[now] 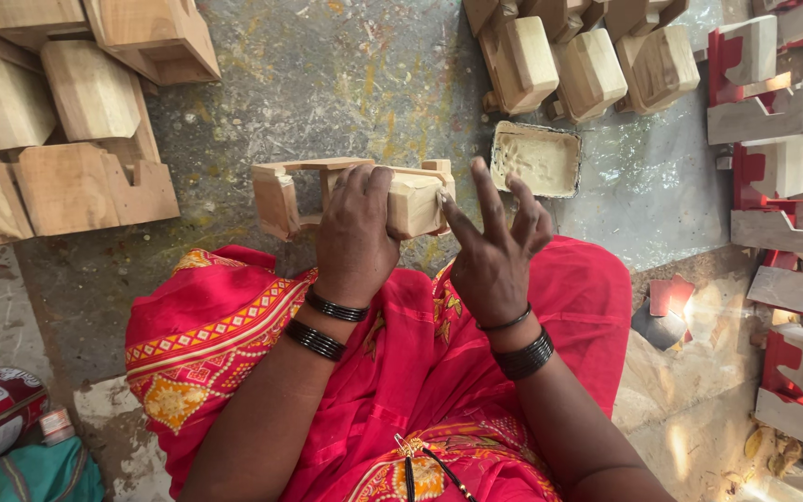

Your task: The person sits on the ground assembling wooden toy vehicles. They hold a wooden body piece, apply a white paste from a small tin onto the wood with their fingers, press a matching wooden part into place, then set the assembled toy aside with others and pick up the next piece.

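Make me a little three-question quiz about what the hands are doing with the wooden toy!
1. True or false: the left hand grips the wooden piece from above.
2. What sits just beyond the right hand on the floor?
A. a square tray of pale paste
B. a paintbrush
C. a hammer
3. Fill in: the blocks stacked at the right edge are painted white and ____.

Key
1. True; the fingers wrap over its top.
2. A; the tray lies beside the spread fingers, which do not touch it.
3. Red.
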`<move>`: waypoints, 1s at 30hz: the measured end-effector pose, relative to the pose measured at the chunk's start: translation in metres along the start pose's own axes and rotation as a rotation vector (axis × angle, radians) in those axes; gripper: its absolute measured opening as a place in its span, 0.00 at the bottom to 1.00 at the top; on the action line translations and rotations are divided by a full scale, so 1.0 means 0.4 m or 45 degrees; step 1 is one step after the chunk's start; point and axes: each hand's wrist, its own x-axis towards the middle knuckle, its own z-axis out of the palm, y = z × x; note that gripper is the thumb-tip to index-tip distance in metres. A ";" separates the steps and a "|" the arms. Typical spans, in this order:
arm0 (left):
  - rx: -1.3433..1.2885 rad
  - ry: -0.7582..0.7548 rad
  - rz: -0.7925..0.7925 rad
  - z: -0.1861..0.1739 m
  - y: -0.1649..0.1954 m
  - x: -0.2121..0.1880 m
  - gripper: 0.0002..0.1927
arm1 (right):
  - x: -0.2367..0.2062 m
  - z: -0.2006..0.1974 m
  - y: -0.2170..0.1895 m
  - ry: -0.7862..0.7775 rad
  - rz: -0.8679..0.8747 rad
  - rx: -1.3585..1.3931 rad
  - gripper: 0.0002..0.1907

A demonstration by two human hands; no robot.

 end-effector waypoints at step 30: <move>-0.038 0.057 -0.001 0.004 -0.011 0.012 0.27 | -0.072 0.038 -0.064 0.119 0.430 0.892 0.32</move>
